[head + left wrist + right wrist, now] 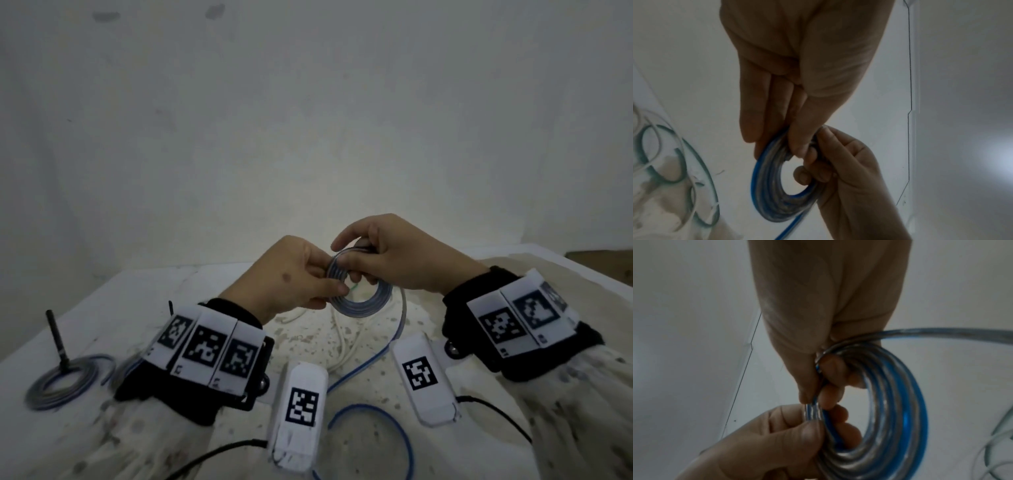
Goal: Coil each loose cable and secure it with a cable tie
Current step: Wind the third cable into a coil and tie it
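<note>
A coil of blue-and-clear cable (363, 303) hangs above the table between both hands. My left hand (337, 289) pinches its left side with thumb and fingers, as the left wrist view shows for the hand (789, 143) and coil (766, 186). My right hand (346, 265) grips the top of the coil, fingers curled through its opening; the right wrist view shows this hand (816, 395) on the coil (892, 402). The loose tail (399, 325) runs down to the table and loops near me. A short green strand (354, 287) shows inside the opening; what it is I cannot tell.
At the table's left lies another coiled cable (68, 380), with a black rod (56, 337) standing upright in it. A white cable (346, 346) lies under my hands on the speckled table (308, 342). A pale wall rises behind.
</note>
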